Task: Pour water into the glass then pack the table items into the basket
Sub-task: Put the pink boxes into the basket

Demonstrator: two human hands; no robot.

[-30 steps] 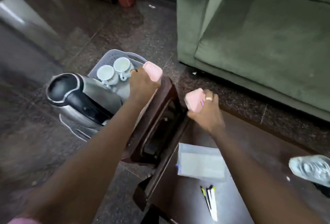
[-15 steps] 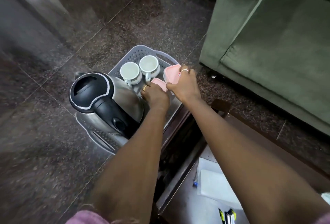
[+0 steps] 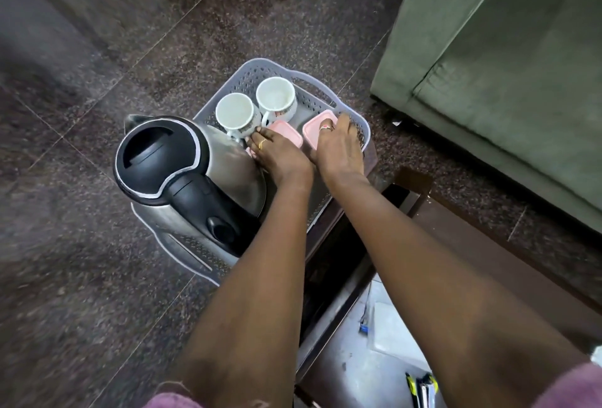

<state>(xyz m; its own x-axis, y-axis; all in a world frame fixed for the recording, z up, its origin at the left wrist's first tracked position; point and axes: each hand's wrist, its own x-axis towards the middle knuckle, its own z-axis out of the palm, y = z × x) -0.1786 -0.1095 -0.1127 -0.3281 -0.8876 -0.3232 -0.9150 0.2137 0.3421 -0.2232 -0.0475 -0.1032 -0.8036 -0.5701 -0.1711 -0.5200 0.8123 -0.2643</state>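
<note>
- Presently, left hand (image 3: 280, 155) rests curled over a pink lidded box (image 3: 288, 132) inside the grey basket (image 3: 325, 91) (on the floor).
- Right hand (image 3: 338, 144) lies spread, fingers on the second pink box (image 3: 314, 126).
- Kettle (image 3: 182, 173) and two cups (image 3: 254, 108) alongside.

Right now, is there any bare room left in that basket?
Little. The kettle fills the near end of the basket; two cups and two pink boxes under both hands crowd the far end. Only strips along the far rim show bare.

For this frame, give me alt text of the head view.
Both hands, left hand and right hand, set two pink lidded plastic boxes into a grey perforated plastic basket on the floor, beside two white ceramic cups and a steel electric kettle.
</note>
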